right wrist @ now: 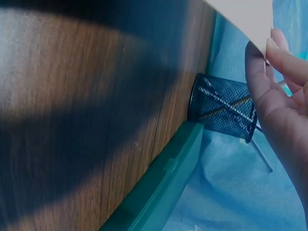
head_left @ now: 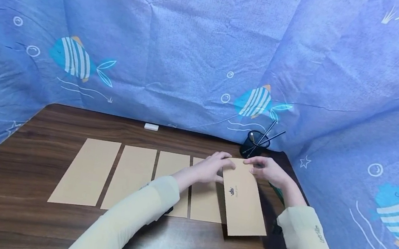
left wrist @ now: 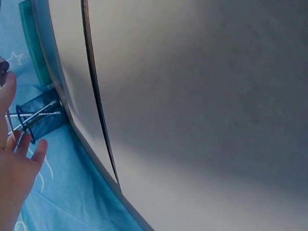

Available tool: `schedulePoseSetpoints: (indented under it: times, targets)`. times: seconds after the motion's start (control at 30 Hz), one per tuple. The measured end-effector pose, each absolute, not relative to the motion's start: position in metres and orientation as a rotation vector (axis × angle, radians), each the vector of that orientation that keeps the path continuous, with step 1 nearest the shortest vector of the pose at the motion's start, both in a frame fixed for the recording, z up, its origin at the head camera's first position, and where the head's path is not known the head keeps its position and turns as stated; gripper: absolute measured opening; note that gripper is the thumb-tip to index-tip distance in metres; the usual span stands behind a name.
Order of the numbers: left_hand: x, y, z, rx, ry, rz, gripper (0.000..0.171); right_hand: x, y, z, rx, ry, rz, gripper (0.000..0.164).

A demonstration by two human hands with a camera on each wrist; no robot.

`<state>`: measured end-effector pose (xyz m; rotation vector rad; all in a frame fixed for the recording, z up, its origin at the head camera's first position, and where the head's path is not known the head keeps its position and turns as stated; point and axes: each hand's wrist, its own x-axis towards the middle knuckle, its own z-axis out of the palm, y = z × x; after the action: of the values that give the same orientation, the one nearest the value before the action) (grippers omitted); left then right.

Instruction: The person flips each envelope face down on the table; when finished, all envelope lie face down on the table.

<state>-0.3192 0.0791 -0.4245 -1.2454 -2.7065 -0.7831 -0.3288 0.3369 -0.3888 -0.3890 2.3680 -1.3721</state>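
Note:
A tan kraft paper sheet (head_left: 245, 209) with a small crown print is raised at a tilt over the right part of the table. My right hand (head_left: 267, 171) pinches its upper right corner; the right wrist view shows thumb and fingers of that hand (right wrist: 284, 91) closing on the paper edge. At the upper left corner is my left hand (head_left: 208, 169), its fingers overlapping the sheet's front. In the left wrist view, the left hand (left wrist: 21, 168) has its fingers spread, with no paper between them.
Several similar paper sheets (head_left: 85, 172) lie in a row on the dark wooden table (head_left: 16, 157). Behind the hands stands a black mesh pen cup (head_left: 254, 145) with pencils. A long green box (right wrist: 163, 178) lies along the right edge. A white block (head_left: 151, 127) sits at the back.

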Motion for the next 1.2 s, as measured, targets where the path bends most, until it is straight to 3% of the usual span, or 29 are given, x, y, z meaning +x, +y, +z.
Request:
schedulePoseSetpoints:
  times: [0.5, 0.93, 1.2]
  targets:
    - [-0.322, 0.075, -0.426, -1.318, -2.55, -0.931, 0.026, -0.323, 0.33, -0.405, -0.439, 2.383, -1.231, 0.043]
    - [-0.324, 0.069, -0.431, -1.23, -2.491, -0.95, 0.018, -0.303, 0.32, -0.391, -0.525, 2.4, -1.05, 0.057]
    - [-0.329, 0.065, -0.421, -1.104, -2.49, -1.046, 0.02, -0.28, 0.307, -0.363, -0.687, 2.493, -0.983, 0.052]
